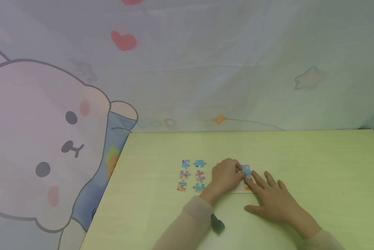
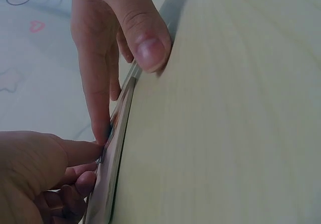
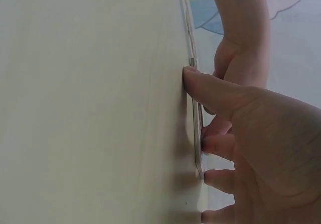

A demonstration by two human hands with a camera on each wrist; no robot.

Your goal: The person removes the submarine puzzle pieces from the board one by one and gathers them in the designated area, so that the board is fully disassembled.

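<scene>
My left hand [image 1: 225, 176] bends over a small puzzle board [image 1: 237, 190], its fingers curled. In the left wrist view, its thumb and fingertips come together at a thin puzzle piece [image 2: 102, 157] on the board's surface; the hand hides much of that piece. My right hand [image 1: 274, 201] lies spread at the board's right side, index fingertip on the picture and thumb apart on the table. Blue and orange picture pieces [image 1: 246, 170] show on the board between the hands. The left hand covers the board's left part.
Several loose puzzle pieces [image 1: 200, 176] lie in two columns left of my left hand. The pale wooden table [image 1: 137, 208] meets a printed cloth [image 1: 187, 86] at the back. A large cartoon animal [image 1: 43, 139] covers the cloth on the left. A dark heart shape [image 1: 217, 224] shows beside the left sleeve.
</scene>
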